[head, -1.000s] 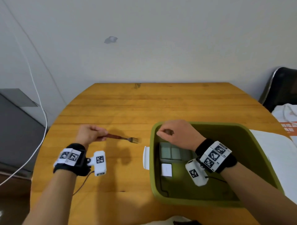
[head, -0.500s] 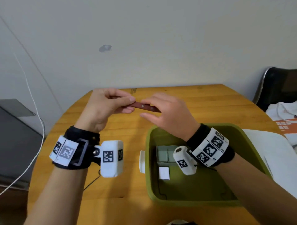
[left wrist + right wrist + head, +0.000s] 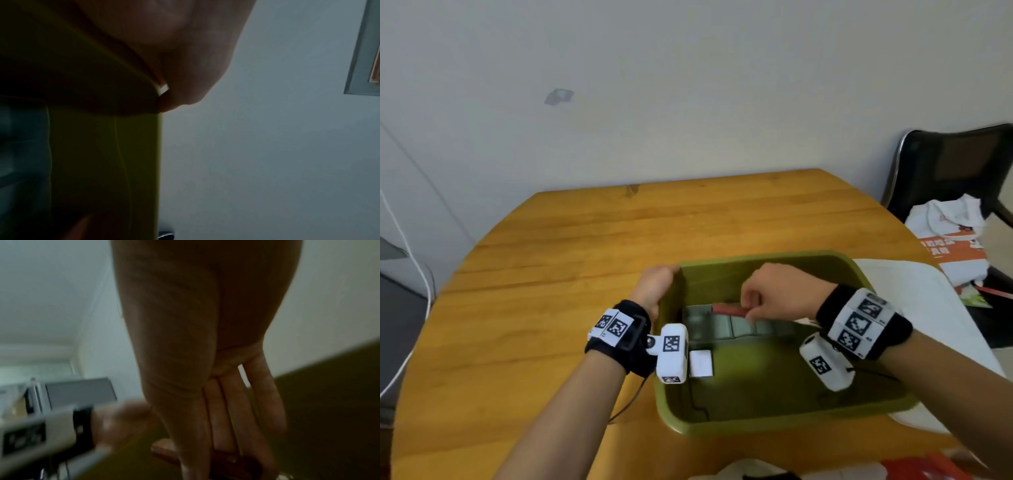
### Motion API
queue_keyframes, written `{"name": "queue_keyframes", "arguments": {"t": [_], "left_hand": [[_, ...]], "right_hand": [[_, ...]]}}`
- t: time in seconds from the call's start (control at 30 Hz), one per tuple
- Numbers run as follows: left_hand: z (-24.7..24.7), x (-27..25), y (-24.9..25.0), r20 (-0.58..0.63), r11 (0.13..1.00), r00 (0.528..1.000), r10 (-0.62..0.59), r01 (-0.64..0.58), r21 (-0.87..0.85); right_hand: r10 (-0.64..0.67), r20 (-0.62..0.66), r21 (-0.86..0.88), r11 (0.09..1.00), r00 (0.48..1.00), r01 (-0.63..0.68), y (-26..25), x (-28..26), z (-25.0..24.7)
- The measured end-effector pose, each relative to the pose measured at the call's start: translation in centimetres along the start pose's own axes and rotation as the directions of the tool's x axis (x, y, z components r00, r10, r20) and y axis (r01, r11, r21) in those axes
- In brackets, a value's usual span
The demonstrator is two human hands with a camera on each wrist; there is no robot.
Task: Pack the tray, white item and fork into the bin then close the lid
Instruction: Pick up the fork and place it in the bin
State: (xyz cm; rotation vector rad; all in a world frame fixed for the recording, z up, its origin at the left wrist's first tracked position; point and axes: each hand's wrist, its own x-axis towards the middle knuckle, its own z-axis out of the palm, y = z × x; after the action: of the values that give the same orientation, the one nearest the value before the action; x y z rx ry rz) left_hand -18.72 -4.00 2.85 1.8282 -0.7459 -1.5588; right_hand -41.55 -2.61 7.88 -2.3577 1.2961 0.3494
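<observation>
Fingers of the right hand are pinching the fork by its dark red handle, holding it inside the green bin just above the grey tray. At the bin's 10 o'clock corner the left hand is gripping the rim. At 8 o'clock in the bin the white item is lying beside the tray. Bin is sitting on the wooden bench.

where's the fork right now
In the head view the fork is inside the green bin, pinched by the right hand just above the grey tray.
</observation>
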Motion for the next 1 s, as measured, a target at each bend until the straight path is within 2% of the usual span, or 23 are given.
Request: {"name": "queue_keyframes", "arguments": {"t": [0.17,0.4,0.7,1.0], "left_hand": [[0.7,0.4,-0.7,-0.065,0.999,0.998,-0.004,0.002,-0.032],[1.2,-0.1,-1.4,-0.158,0.993,0.981,0.116,-0.111,0.043],[1.3,0.0,-1.6,-0.178,0.989,0.974,0.14,-0.128,0.073],[1.4,0.2,-1.8,-0.193,0.987,0.97,0.145,-0.129,0.092]], "right_hand": [[-0.015,0.25,-0.143,0.988,0.968,0.052,1.0,1.8,5.9],[-0.088,0.353,-0.352,0.91,0.931,0.219,-0.1,4.3,10.0],[-0.097,0.349,-0.443,0.86,0.932,0.255,0.0,5.2,12.5],[-0.083,0.347,-0.376,0.9,0.934,0.22,0.9,5.0,12.2]]}}
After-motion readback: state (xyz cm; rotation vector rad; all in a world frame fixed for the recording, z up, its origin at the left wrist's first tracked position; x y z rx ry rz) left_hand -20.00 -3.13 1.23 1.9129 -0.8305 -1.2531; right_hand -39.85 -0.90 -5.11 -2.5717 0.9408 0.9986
